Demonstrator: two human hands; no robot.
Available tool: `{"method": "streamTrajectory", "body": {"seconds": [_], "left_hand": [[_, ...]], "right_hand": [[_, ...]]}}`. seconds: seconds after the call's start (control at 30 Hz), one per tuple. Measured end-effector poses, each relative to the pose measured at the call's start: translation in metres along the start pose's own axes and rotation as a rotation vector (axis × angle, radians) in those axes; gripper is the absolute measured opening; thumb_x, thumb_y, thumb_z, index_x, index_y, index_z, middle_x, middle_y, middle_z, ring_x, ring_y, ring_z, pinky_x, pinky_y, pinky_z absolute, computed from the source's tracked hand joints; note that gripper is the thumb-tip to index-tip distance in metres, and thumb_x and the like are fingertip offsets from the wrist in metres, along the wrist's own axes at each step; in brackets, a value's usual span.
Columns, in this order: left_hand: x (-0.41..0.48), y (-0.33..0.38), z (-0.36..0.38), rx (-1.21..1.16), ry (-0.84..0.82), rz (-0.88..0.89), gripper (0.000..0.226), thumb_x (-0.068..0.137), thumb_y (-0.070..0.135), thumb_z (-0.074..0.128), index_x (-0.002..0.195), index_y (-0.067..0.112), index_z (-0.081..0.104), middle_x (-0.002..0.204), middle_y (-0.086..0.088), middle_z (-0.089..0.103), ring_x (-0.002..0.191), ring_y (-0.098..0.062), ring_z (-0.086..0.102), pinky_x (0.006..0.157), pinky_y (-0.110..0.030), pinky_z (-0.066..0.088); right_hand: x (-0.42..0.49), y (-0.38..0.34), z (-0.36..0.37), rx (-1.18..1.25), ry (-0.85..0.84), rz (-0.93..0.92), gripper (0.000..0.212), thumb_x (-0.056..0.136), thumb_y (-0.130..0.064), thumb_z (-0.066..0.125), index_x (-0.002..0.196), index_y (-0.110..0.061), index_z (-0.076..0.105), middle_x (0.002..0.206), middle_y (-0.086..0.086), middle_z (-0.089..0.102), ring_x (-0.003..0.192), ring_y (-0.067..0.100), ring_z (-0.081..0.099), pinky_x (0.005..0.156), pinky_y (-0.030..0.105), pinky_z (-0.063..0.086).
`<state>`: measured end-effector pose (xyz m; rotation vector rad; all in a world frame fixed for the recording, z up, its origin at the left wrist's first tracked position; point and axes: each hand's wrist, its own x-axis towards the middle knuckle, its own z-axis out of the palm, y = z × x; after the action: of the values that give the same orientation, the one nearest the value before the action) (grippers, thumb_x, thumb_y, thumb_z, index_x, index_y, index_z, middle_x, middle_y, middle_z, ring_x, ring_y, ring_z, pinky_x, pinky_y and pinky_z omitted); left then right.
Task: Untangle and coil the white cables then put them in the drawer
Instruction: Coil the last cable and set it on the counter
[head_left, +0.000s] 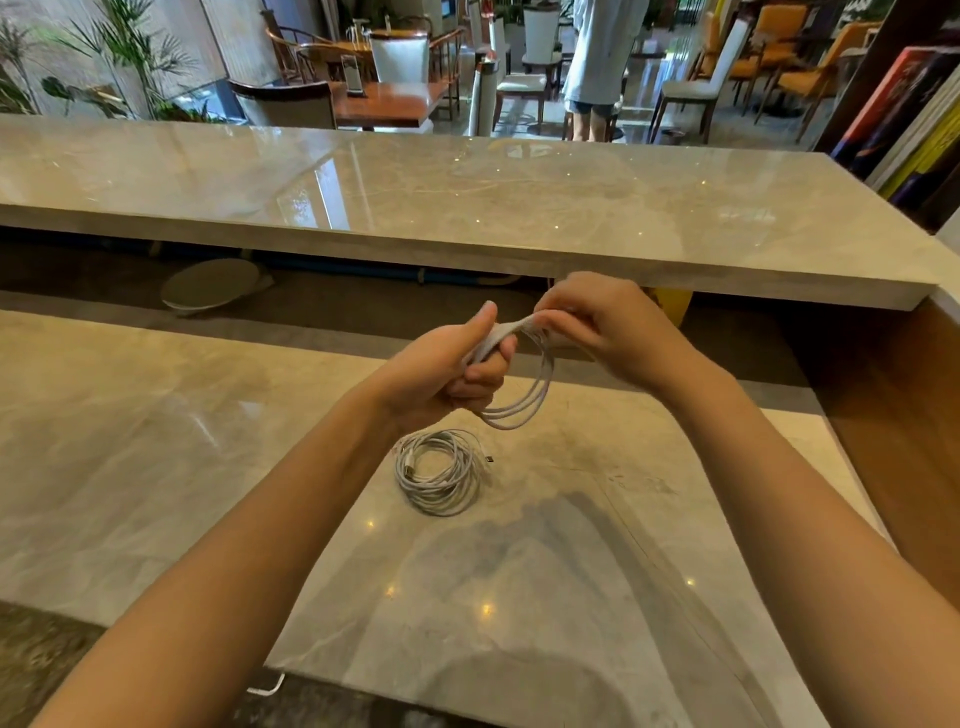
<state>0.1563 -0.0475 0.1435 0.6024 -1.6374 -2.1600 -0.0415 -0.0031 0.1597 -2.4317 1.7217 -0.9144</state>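
My left hand (457, 364) is closed around a white cable (524, 400), thumb up, above the lower marble counter (156, 441). Several loops of that cable hang below and between my hands. My right hand (597, 327) pinches the same cable's top strands just right of my left hand. A second white cable (441, 473) lies coiled flat on the counter directly below my hands, its plug ends showing inside the coil and at its right. No drawer is in view.
A raised marble ledge (467, 208) runs across behind the hands. Books (914, 119) stand at the far right. A white cable end (267, 688) hangs at the counter's near edge. Beyond the ledge are dining chairs, tables and a standing person (597, 62).
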Motion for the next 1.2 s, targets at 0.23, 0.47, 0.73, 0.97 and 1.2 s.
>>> {"method": "streamTrajectory", "body": {"seconds": [0.23,0.47,0.73,0.97,1.2], "left_hand": [[-0.001,-0.010,-0.007,-0.402,-0.048,-0.039,0.030,0.096,0.029,0.033,0.076,0.014,0.050,0.043,0.010,0.036,0.037,-0.005,0.015,0.038,-0.015,0.017],[-0.002,-0.021,-0.007,-0.508,-0.082,-0.070,0.024,0.082,0.032,0.062,0.071,0.014,0.050,0.044,0.009,0.040,0.034,-0.004,0.022,0.035,-0.012,0.023],[-0.001,-0.026,-0.008,-0.253,0.188,-0.034,0.034,0.101,0.029,0.032,0.075,0.013,0.048,0.047,0.007,0.035,0.035,-0.003,0.029,0.038,-0.015,0.027],[0.001,-0.034,0.002,0.083,0.376,-0.001,0.033,0.102,0.030,0.031,0.082,0.013,0.051,0.057,0.003,0.039,0.046,-0.009,0.034,0.048,-0.022,0.032],[0.001,-0.036,0.001,0.063,0.457,0.122,0.030,0.101,0.025,0.035,0.081,0.013,0.053,0.056,0.005,0.039,0.045,-0.007,0.032,0.046,-0.020,0.031]], "right_hand": [[-0.013,0.004,0.022,-0.367,-0.216,0.211,0.039,0.098,-0.041,0.032,0.104,-0.015,0.060,0.088,0.002,0.046,0.077,0.016,0.045,0.066,0.031,0.040],[-0.007,-0.009,0.034,0.359,-0.381,0.694,0.035,0.098,-0.032,0.042,0.091,-0.005,0.063,0.072,0.007,0.066,0.058,0.015,0.066,0.053,0.021,0.054],[-0.019,-0.014,0.032,1.236,-0.167,0.937,0.031,0.098,-0.025,0.043,0.094,-0.005,0.068,0.076,0.008,0.072,0.074,0.018,0.070,0.065,0.027,0.059],[-0.023,-0.028,0.044,1.394,-0.109,1.043,0.035,0.100,-0.025,0.039,0.089,-0.003,0.064,0.058,0.003,0.061,0.054,0.015,0.060,0.063,0.031,0.057],[-0.023,-0.033,0.055,0.806,-0.144,0.773,0.011,0.086,-0.011,0.062,0.096,-0.015,0.056,0.082,0.006,0.056,0.071,0.016,0.056,0.064,0.027,0.053]]}}
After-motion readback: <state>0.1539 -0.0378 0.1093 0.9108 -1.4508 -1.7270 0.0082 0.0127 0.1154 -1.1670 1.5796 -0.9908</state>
